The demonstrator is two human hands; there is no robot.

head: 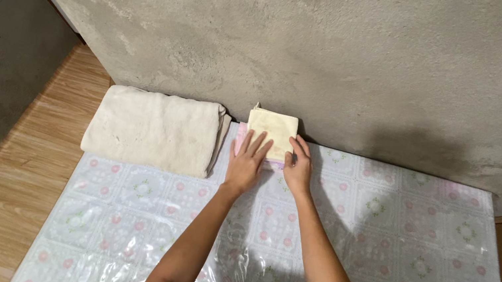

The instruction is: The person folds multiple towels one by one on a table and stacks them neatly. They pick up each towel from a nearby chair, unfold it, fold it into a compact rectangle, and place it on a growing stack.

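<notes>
1. Folded small pale-yellow square cloth (272,132) is what we have our hands on, but we list the scene from its largest part down, beginning with the rough grey concrete wall (320,44) that fills the upper half of the view.
2. Next comes the wooden plank-patterned tabletop (27,152), its light brown surface showing along the left side and at the far right edge.
3. Over most of it lies the glossy plastic table cover printed with pink and green flower squares (394,251), which reaches back to the foot of the wall.
4. At the back left sits the larger folded cream towel (155,129), partly on bare wood and partly on the cover, just beside the small cloth.
5. Our left hand (244,164) lies flat with its fingers spread and extended, the fingertips pressing on the near left part of the small cloth; it grips nothing.
6. Our right hand (298,166) rests at the cloth's near right corner, the fingers gently curled with the tips on its edge; we cannot tell whether they pinch the fabric.
7. Smallest is the yellow cloth itself, lying flat against the wall on the cover's back edge.
</notes>
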